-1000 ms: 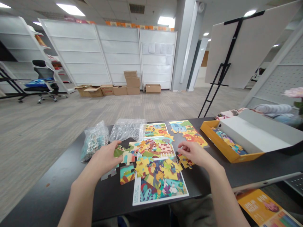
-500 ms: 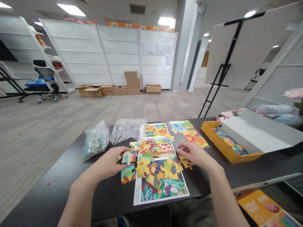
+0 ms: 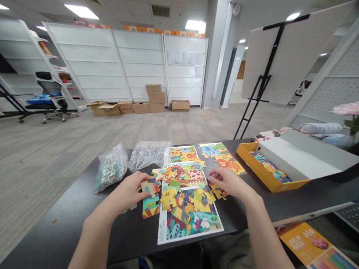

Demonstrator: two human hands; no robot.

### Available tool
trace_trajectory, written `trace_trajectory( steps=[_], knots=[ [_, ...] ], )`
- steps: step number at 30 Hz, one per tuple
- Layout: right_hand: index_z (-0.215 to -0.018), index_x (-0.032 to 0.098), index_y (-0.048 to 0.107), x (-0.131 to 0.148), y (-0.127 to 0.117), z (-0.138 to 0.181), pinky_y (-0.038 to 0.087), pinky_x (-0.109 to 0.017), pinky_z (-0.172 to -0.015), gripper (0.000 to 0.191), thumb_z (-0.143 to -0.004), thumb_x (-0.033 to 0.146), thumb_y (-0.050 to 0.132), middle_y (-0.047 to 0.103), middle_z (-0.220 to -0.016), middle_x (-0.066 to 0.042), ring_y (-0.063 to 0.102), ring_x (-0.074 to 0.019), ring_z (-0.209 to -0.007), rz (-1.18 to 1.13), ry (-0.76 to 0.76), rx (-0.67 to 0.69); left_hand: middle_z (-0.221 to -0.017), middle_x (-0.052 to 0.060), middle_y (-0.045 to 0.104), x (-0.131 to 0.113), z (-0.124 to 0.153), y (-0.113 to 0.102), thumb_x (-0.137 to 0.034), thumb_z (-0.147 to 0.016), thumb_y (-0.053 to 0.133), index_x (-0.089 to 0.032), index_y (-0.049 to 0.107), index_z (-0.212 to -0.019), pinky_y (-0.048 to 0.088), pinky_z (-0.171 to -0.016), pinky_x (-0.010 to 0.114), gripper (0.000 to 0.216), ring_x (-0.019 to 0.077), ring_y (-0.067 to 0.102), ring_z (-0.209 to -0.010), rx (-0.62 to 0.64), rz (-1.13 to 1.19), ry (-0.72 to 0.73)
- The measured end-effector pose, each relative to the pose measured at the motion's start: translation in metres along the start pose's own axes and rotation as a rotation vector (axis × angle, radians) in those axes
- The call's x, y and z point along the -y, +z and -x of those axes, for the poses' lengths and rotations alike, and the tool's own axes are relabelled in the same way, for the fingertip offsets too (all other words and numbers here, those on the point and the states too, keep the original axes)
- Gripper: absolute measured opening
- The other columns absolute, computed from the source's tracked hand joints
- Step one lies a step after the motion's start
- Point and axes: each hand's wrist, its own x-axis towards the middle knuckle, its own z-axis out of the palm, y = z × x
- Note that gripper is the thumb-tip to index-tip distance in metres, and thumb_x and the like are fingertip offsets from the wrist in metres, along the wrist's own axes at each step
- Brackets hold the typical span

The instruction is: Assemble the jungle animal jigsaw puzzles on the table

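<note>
We see the left grip (image 3: 129,191) pinching a beige-and-red puzzle piece (image 3: 147,187), thumb on the near edge, index finger on the far edge; the piece sits low over the dark surface (image 3: 131,239); just on the near side of that grip, a teal-and-orange piece (image 3: 150,206) lies flat; a grey piece (image 3: 134,206) shows partly under the same hand.

We have the right grip (image 3: 227,183) released, fingers loosely curled, nothing seen in it; orange-yellow pieces (image 3: 218,191) lie right below its fingertips.

Between the two grips we get a barn picture (image 3: 195,175), partly overlapped by pieces; nearer to us than both, a white-edged rabbit sheet (image 3: 162,232) with yellow pieces (image 3: 169,198) on its far end.

Beyond the left grip: a bag of pieces (image 3: 110,170), a clear plastic bag (image 3: 148,154) to its right; beyond the right grip: an elephant-and-lion section (image 3: 227,161), joined; well right of the right grip: an open yellow box (image 3: 256,170), more pieces inside.
</note>
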Motion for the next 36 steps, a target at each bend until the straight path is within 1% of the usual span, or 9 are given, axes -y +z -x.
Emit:
trace_trajectory(
  steps=[4, 9, 13, 15, 18, 20, 24, 30, 36],
  knots=[
    [-0.094, 0.019, 0.068, -0.004, 0.001, -0.001, 0.048, -0.030, -0.068, 0.017, -0.090, 0.032, 0.058, 0.074, -0.084, -0.006, 0.066, -0.0194, -0.074, 0.008, -0.013, -0.001, -0.101, 0.005, 0.073, -0.010, 0.006, -0.009, -0.041, -0.079, 0.055, -0.021, 0.066, -0.105, 0.055, -0.076, 0.031, 0.035, 0.0223, 0.069, -0.083, 0.034, 0.162, 0.019],
    [-0.094, 0.019, 0.068, -0.003, 0.003, -0.001, 0.047, -0.029, -0.068, 0.018, -0.091, 0.033, 0.057, 0.073, -0.082, -0.005, 0.065, -0.0186, -0.074, -0.021, -0.055, -0.017, -0.106, 0.006, 0.072, -0.027, 0.016, -0.019, -0.045, -0.088, 0.054, -0.021, 0.062, -0.113, 0.054, -0.081, 0.032, 0.036, 0.0236, 0.069, -0.093, -0.022, 0.270, 0.086],
    [-0.095, 0.019, 0.070, 0.012, 0.007, 0.000, 0.045, -0.028, -0.065, 0.023, -0.094, 0.037, 0.055, 0.071, -0.080, -0.004, 0.063, -0.0168, -0.071, -0.095, -0.150, -0.029, -0.101, 0.006, 0.071, -0.040, 0.015, -0.008, -0.044, -0.093, 0.052, -0.021, 0.056, -0.117, 0.056, -0.082, 0.032, 0.034, 0.0224, 0.069, -0.096, 0.045, 0.469, 0.131],
    [-0.095, 0.019, 0.071, 0.021, 0.011, 0.000, 0.044, -0.026, -0.063, 0.028, -0.094, 0.042, 0.055, 0.070, -0.080, -0.003, 0.061, -0.0158, -0.069, -0.150, -0.183, -0.012, -0.093, 0.004, 0.069, -0.047, 0.011, 0.002, -0.042, -0.092, 0.053, -0.021, 0.054, -0.118, 0.056, -0.075, 0.029, 0.034, 0.0198, 0.070, -0.086, 0.092, 0.503, 0.143],
    [-0.096, 0.020, 0.072, 0.032, 0.017, 0.001, 0.043, -0.025, -0.062, 0.031, -0.094, 0.045, 0.055, 0.069, -0.081, -0.002, 0.058, -0.0144, -0.069, -0.219, -0.230, 0.028, -0.090, 0.001, 0.068, -0.059, 0.003, 0.016, -0.039, -0.091, 0.055, -0.022, 0.053, -0.119, 0.054, -0.066, 0.026, 0.033, 0.0146, 0.065, -0.072, 0.074, 0.509, 0.193],
    [-0.097, 0.020, 0.072, 0.037, 0.021, 0.001, 0.041, -0.024, -0.061, 0.029, -0.094, 0.044, 0.056, 0.068, -0.081, -0.001, 0.055, -0.0131, -0.067, -0.267, -0.265, 0.079, -0.094, 0.001, 0.069, -0.067, -0.003, 0.023, -0.035, -0.089, 0.057, -0.022, 0.054, -0.118, 0.053, -0.067, 0.025, 0.032, 0.0136, 0.065, -0.073, 0.053, 0.538, 0.241],
    [-0.092, 0.020, 0.070, 0.041, 0.029, 0.000, 0.037, -0.023, -0.059, 0.025, -0.095, 0.040, 0.055, 0.061, -0.074, 0.001, 0.048, -0.0113, -0.063, -0.326, -0.317, 0.142, -0.099, 0.003, 0.071, -0.076, -0.014, 0.036, -0.032, -0.090, 0.058, -0.022, 0.057, -0.113, 0.054, -0.076, 0.028, 0.026, 0.0168, 0.068, -0.086, 0.039, 0.580, 0.290],
    [-0.072, 0.019, 0.058, 0.041, 0.027, -0.002, 0.039, -0.024, -0.058, 0.035, -0.096, 0.044, 0.050, 0.054, -0.064, 0.002, 0.047, -0.0118, -0.059, -0.386, -0.254, 0.172, -0.109, 0.006, 0.072, -0.077, -0.026, 0.046, -0.034, -0.090, 0.061, -0.020, 0.061, -0.106, 0.056, -0.087, 0.033, 0.021, 0.0200, 0.070, -0.099, -0.014, 0.658, 0.275],
    [-0.090, 0.019, 0.064, 0.035, 0.024, -0.001, 0.044, -0.024, -0.059, 0.025, -0.095, 0.040, 0.052, 0.066, -0.074, -0.001, 0.052, -0.0118, -0.059, -0.517, -0.200, 0.209, -0.115, 0.008, 0.072, -0.076, -0.029, 0.048, -0.035, -0.090, 0.062, -0.019, 0.064, -0.106, 0.056, -0.090, 0.036, 0.023, 0.0210, 0.070, -0.101, -0.032, 0.704, 0.258]
  ],
)
